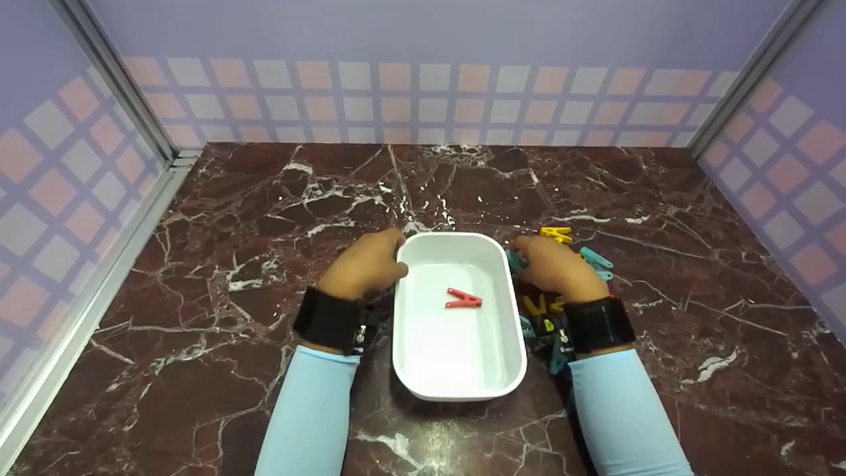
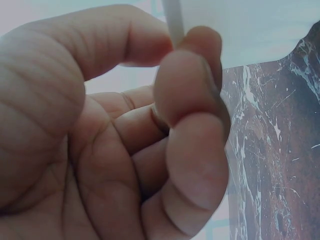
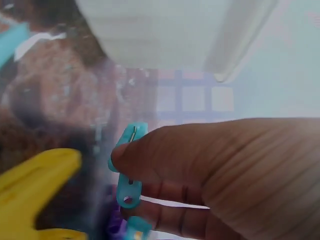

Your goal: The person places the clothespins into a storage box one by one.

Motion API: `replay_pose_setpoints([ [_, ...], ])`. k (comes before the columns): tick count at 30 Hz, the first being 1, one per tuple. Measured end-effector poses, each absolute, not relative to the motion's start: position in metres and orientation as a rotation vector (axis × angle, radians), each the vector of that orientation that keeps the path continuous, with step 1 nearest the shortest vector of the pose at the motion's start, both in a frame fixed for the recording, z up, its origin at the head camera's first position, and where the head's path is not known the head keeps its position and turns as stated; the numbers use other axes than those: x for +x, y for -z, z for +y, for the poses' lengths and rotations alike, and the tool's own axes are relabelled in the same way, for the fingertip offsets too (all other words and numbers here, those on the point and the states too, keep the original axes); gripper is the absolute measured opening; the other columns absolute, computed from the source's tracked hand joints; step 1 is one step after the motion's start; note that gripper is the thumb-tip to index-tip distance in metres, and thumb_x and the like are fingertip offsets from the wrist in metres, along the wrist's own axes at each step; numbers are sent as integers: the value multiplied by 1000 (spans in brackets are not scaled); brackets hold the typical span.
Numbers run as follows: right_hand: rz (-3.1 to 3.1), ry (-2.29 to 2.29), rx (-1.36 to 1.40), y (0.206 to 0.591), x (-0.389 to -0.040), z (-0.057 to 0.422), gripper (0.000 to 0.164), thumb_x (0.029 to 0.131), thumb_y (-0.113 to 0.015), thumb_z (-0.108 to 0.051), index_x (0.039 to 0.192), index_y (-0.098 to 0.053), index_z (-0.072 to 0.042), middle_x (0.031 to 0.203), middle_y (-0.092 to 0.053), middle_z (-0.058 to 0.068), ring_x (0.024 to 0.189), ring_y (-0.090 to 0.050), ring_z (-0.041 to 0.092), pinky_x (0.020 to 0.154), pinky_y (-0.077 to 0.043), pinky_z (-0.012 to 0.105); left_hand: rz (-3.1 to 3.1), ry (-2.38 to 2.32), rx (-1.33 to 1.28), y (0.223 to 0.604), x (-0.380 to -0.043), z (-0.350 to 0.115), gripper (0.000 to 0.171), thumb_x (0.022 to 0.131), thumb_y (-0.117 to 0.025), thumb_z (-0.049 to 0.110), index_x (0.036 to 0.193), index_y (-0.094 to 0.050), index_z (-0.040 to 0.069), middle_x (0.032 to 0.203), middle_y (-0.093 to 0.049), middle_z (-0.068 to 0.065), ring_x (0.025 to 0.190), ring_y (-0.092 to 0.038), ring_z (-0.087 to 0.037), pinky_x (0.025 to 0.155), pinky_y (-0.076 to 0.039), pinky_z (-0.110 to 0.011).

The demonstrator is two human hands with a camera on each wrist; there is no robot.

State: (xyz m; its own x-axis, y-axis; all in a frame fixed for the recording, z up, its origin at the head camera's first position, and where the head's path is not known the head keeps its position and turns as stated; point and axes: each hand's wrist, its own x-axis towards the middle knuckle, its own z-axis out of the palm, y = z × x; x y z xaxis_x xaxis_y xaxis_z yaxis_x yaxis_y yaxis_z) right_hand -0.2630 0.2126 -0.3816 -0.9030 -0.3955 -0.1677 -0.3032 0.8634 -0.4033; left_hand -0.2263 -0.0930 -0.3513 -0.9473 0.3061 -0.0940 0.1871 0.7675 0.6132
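A white rectangular tub [image 1: 443, 360] stands between the two hands, with a red clothespin [image 1: 466, 301] lying on its floor. My left hand [image 1: 365, 266] holds the tub's left rim near the far corner; the left wrist view shows thumb and fingertips pinching the edge [image 2: 173, 22]. On the other side, my right hand [image 1: 558, 268] pinches a teal clothespin [image 3: 130, 187] between thumb and fingers, just outside the tub's right wall. More clothespins lie around and beneath that hand, among them a yellow one [image 3: 45, 175] and a purple piece [image 3: 116, 220], partly hidden.
Yellow clothespins [image 1: 556, 233] and teal clothespins [image 1: 596, 258] lie scattered right of the tub on a dark red marbled tabletop [image 1: 264, 390]. A tiled-pattern wall [image 1: 436, 99] closes off the back, and side panels with metal edging [image 1: 129, 241] flank the table.
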Motion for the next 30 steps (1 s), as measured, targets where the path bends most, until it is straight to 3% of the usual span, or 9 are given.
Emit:
replay_pose_setpoints([
  [5, 2826, 560, -565, 370, -257, 211, 36, 83, -64, 2, 120, -62, 1, 108, -67, 17, 81, -61, 29, 73, -50, 44, 2771, -926, 388, 352, -226, -93, 37, 81, -60, 7, 117, -58, -1, 104, -66, -13, 88, -59, -28, 80, -48, -41],
  [12, 2851, 550, -580, 351, -247, 206, 52, 83, -60, 5, 134, -57, -1, 121, -64, 18, 92, -58, 31, 78, -46, 45, 2766, -916, 381, 350, -226, -93, 38, 83, -60, 9, 120, -57, 0, 106, -66, -14, 90, -59, -29, 82, -48, -42],
  [17, 2915, 543, -670, 337, -234, 198, 47, 85, -62, 4, 131, -59, -1, 114, -62, 16, 96, -57, 31, 82, -48, 46, 2772, -913, 397, 350, -226, -93, 37, 82, -60, 9, 118, -56, 0, 104, -66, -14, 90, -58, -29, 83, -48, -42],
  [23, 2933, 496, -729, 322, -218, 180, 46, 86, -62, 2, 132, -58, -3, 120, -60, 15, 99, -57, 30, 86, -48, 44, 2783, -917, 408, 352, -227, -94, 35, 82, -60, 10, 116, -55, 1, 101, -65, -14, 88, -57, -28, 82, -47, -42],
  [30, 2958, 393, -930, 321, -209, 164, 44, 86, -70, -3, 129, -59, -1, 118, -62, 15, 105, -59, 33, 92, -47, 46, 2781, -916, 400, 352, -226, -93, 37, 81, -61, 10, 117, -55, 1, 104, -65, -15, 91, -58, -30, 84, -48, -43],
])
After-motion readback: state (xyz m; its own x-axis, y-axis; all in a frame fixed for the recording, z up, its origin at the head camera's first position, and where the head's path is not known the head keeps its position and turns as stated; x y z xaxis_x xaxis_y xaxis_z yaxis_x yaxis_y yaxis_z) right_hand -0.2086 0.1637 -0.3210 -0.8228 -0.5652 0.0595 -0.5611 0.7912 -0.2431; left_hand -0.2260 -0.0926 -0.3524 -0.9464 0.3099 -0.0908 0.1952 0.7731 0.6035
